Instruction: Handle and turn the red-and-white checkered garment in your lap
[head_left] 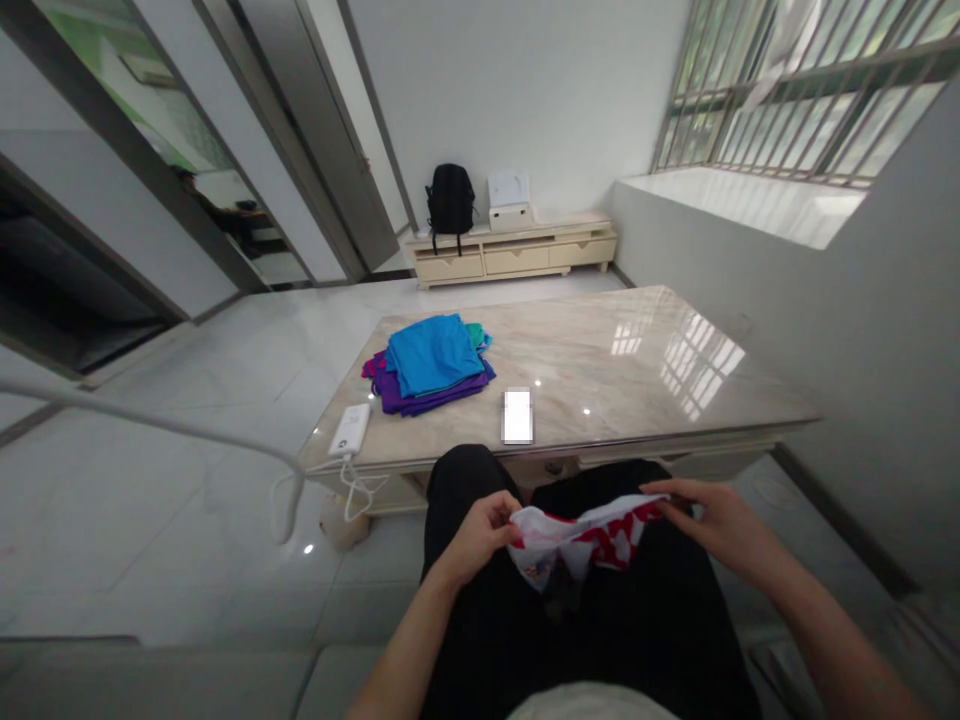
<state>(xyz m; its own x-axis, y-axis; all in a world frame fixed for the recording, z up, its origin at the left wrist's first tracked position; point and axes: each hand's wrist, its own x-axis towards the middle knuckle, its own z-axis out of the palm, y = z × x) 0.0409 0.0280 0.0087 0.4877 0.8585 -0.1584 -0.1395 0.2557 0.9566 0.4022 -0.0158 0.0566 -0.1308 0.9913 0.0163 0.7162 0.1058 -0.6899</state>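
Note:
A red and white piece of cloth (581, 535) is stretched between my two hands above my lap. My left hand (487, 530) pinches its left end, while my right hand (697, 510) grips the other end between thumb and fingers. The middle of the cloth sags in folds over my dark trousers. Its full shape is hidden by the folds. On the low table (570, 340) ahead lies a stack of folded cloths, with a bright blue cloth (431, 355) on top and a purple cloth (435, 398) beneath it.
A white power bank (350, 430) with a cable (360, 490) lies at the table's left front corner. A blurred-out white rectangle (517, 416) is near the front edge. Farther off, a black backpack (451, 200) and a white box (510, 200) stand on a low cabinet (517, 255).

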